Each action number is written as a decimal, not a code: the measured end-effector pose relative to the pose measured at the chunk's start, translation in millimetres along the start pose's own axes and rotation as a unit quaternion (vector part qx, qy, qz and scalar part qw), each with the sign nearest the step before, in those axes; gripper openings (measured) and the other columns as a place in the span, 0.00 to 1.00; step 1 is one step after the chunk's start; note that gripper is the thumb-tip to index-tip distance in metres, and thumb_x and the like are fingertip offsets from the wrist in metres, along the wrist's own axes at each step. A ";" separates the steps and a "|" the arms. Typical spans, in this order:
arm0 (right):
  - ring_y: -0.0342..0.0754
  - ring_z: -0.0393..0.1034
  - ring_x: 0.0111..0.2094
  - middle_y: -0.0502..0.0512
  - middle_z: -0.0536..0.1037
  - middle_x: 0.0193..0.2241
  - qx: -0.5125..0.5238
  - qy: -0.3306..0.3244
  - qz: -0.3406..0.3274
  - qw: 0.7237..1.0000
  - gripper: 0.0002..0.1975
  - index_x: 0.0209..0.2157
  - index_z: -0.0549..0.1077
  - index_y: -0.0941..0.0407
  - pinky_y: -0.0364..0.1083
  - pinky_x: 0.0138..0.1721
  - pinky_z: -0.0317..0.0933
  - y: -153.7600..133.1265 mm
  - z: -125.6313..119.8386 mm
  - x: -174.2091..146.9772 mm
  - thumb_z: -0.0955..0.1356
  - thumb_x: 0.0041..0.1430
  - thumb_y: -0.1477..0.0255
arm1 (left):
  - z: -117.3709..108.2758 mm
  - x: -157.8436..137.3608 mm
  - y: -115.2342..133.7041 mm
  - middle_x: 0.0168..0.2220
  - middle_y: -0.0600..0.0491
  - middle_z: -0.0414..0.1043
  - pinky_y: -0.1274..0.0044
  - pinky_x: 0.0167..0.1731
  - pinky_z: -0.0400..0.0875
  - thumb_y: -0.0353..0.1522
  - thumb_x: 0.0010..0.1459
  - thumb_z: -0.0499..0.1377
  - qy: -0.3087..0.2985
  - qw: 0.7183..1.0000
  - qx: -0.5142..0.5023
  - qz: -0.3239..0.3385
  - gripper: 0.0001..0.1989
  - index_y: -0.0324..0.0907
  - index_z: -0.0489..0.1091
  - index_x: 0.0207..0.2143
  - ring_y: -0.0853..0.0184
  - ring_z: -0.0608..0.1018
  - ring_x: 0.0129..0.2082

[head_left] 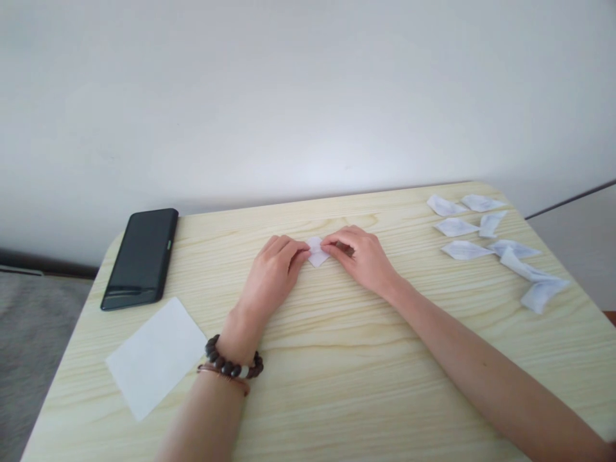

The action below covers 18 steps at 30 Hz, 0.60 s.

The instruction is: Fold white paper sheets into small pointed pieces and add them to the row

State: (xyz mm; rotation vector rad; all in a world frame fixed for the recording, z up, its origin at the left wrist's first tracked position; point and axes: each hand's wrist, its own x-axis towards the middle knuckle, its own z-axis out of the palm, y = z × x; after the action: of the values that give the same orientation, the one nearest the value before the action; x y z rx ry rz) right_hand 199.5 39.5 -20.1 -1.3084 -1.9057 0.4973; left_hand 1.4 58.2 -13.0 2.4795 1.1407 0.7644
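Observation:
Near the far middle of the table, a small folded piece of white paper (318,254) is held between my two hands. My left hand (275,269) pinches its left corner with thumb and fingertips. On the opposite corner, my right hand (362,256) has a matching pinch. The paper looks diamond-shaped, with a crease across it; its two side corners are hidden by my fingertips. A white sheet of paper (156,359) lies flat to the left of my left forearm. Several folded white paper pieces (464,250) rest at the far right.
A black phone (142,256) lies at the table's left, beyond the white sheet. The pale wood-grain table (337,385) stands against a white wall (308,96). Its rounded far corners and sloping side edges show, with grey floor (33,346) beyond the left edge.

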 end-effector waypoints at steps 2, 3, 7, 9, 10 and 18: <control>0.46 0.70 0.36 0.52 0.78 0.32 0.001 -0.012 -0.006 1.000 0.05 0.34 0.76 0.55 0.46 0.40 0.63 -0.9 -1.5 0.2 0.67 0.61 0.73 | -1.5 -3.7 2.5 0.35 0.49 0.72 0.70 0.41 0.69 0.32 0.64 0.54 0.003 1.000 0.004 -0.016 0.08 0.39 0.71 0.37 0.63 0.72 0.38; 0.46 0.69 0.36 0.53 0.78 0.32 -0.002 -0.014 -0.009 1.000 0.05 0.34 0.76 0.56 0.46 0.41 0.63 -1.4 -1.9 0.1 0.67 0.62 0.73 | -2.0 -5.2 3.3 0.35 0.49 0.72 0.70 0.41 0.69 0.32 0.64 0.54 0.006 1.000 0.003 -0.020 0.08 0.39 0.71 0.37 0.63 0.72 0.38; 0.47 0.68 0.36 0.55 0.74 0.33 -0.018 -0.005 -0.005 1.000 0.06 0.35 0.76 0.56 0.46 0.39 0.63 -2.9 -2.6 -0.4 0.66 0.62 0.72 | -2.3 -6.3 5.3 0.36 0.49 0.71 0.71 0.40 0.69 0.32 0.65 0.53 -0.001 1.000 0.007 -0.022 0.08 0.40 0.70 0.36 0.63 0.72 0.38; 0.46 0.69 0.36 0.54 0.74 0.33 -0.005 -0.011 -0.004 1.000 0.06 0.35 0.76 0.56 0.45 0.38 0.64 -3.2 -3.4 -0.1 0.66 0.63 0.73 | -1.8 -5.1 5.6 0.38 0.48 0.71 0.70 0.40 0.69 0.33 0.64 0.54 -0.007 1.000 0.016 -0.018 0.07 0.40 0.70 0.38 0.63 0.73 0.39; 0.46 0.69 0.35 0.54 0.75 0.32 0.003 -0.017 -0.005 1.000 0.06 0.34 0.76 0.56 0.45 0.38 0.64 -3.3 -3.9 0.3 0.66 0.63 0.73 | -1.5 -4.5 5.6 0.38 0.48 0.71 0.70 0.40 0.69 0.33 0.63 0.55 -0.007 1.000 0.018 -0.018 0.07 0.40 0.70 0.39 0.63 0.73 0.39; 0.46 0.73 0.35 0.53 0.79 0.32 0.025 -0.025 -0.008 0.999 0.07 0.33 0.77 0.55 0.45 0.38 0.66 -3.7 -7.9 2.6 0.66 0.63 0.71 | -0.8 -2.6 5.2 0.36 0.49 0.71 0.71 0.38 0.69 0.33 0.65 0.53 0.000 0.999 0.028 -0.033 0.07 0.40 0.69 0.37 0.64 0.73 0.36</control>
State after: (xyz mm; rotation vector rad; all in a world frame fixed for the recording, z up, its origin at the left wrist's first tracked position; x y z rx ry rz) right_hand 202.7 39.6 -11.6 -1.2580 -1.9309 0.5714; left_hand 2.7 52.9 -10.7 2.4721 1.2547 0.7245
